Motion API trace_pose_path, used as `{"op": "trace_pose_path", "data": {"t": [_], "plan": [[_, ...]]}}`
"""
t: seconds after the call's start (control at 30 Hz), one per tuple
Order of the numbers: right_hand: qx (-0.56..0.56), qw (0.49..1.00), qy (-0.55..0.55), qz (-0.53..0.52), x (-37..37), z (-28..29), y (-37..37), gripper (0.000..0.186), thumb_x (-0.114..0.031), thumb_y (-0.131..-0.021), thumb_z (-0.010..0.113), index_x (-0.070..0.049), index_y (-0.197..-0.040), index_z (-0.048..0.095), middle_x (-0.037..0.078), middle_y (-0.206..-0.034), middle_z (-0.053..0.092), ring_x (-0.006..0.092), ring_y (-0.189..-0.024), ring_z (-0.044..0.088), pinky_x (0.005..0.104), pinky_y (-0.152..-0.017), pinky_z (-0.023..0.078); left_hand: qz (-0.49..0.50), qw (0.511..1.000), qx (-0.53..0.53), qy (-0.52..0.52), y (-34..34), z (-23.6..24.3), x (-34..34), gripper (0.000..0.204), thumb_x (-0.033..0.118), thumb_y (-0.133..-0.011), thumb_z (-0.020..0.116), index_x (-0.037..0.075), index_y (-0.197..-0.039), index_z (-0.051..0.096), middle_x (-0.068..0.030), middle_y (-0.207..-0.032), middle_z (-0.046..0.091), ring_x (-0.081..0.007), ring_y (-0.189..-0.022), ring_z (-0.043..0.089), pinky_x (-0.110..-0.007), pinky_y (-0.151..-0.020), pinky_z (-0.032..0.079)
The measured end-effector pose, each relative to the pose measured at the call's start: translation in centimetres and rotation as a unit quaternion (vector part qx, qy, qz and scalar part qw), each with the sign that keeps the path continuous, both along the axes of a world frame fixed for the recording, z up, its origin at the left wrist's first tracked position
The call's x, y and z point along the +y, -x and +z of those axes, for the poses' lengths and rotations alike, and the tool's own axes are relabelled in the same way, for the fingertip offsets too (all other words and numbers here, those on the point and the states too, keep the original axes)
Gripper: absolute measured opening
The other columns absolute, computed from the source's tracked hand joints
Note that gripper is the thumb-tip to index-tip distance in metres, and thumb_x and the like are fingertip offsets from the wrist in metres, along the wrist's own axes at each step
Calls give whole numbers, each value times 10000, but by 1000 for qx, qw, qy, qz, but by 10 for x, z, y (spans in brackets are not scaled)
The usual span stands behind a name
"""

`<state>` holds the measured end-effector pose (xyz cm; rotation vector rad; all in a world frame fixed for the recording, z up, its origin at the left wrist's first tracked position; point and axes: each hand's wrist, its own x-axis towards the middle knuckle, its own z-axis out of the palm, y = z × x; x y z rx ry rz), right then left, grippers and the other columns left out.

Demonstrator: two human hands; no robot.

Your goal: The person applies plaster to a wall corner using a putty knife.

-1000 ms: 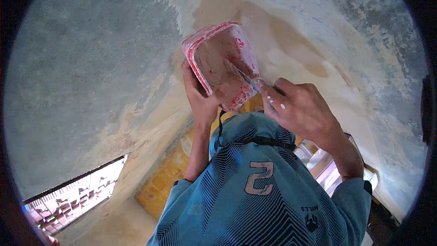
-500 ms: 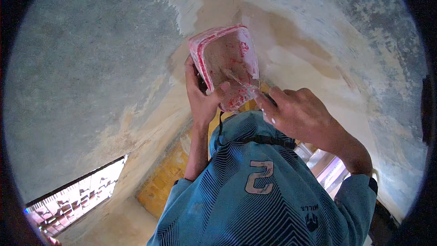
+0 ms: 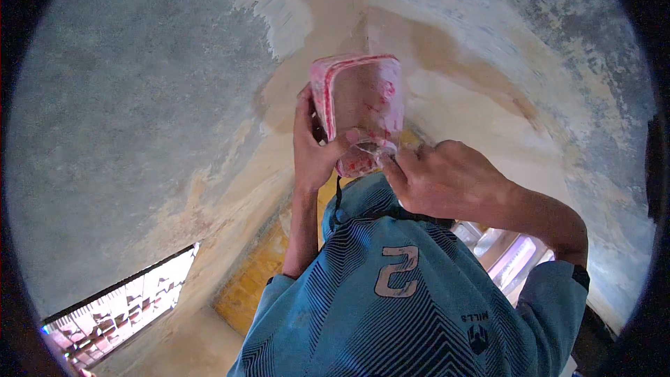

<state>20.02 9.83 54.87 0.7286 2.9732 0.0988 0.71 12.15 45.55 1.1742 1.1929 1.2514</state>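
Observation:
A red plastic container (image 3: 322, 98), smeared with pale filler, is tilted in front of my chest with its open side facing up. My left hand (image 3: 312, 153) grips it by its left side, thumb over the near end and fingers behind the wall. A brownish paste coats the inside. My right hand (image 3: 453, 180) is closed on a putty knife, its handle mostly hidden by the fingers. The thin metal blade (image 3: 371, 146) lies inside the container's near end, close to my left thumb.
Walls with grey, worn paint (image 3: 139, 112) and fresh beige filler patches (image 3: 433, 49) meet in a corner ahead. At lower left is a bright grille opening (image 3: 132, 307). A yellow surface (image 3: 248, 286) lies below; bright glossy items (image 3: 513, 258) show behind my right arm.
The container has shifted slightly right and stands more upright in view. My right hand has drawn the blade from the middle of the container back to its near end.

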Motion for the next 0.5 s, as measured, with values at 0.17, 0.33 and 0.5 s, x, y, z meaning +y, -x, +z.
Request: {"op": "trace_pose_path", "data": {"t": [0.17,0.33,0.5], "plan": [[150,983,83,-71,10,-10,-12,215,-134,-769,504,-10,-941,541,122,-693,531,273,-606,590,352,-531,483,-9,999,-52,7,10,-18,-2,807,196,-577,707,22,-1258,310,-108,-1162,448,-220,-1065,461,-340,-907,373],[145,949,211,-186,16,14,-17,221,-163,-776,501,-8,-930,533,182,-716,554,337,-685,572,412,-616,472,53,996,-75,-4,10,-16,-9,755,212,-600,694,35,-1236,329,-103,-1159,440,-225,-1079,442,-350,-923,355],[177,928,179,-276,14,8,-13,232,-169,-757,527,-9,-924,544,176,-704,566,333,-713,582,417,-644,478,65,996,-46,-45,4,-6,-10,775,224,-592,711,46,-1237,321,-93,-1154,431,-218,-1075,440,-350,-921,354]]}}
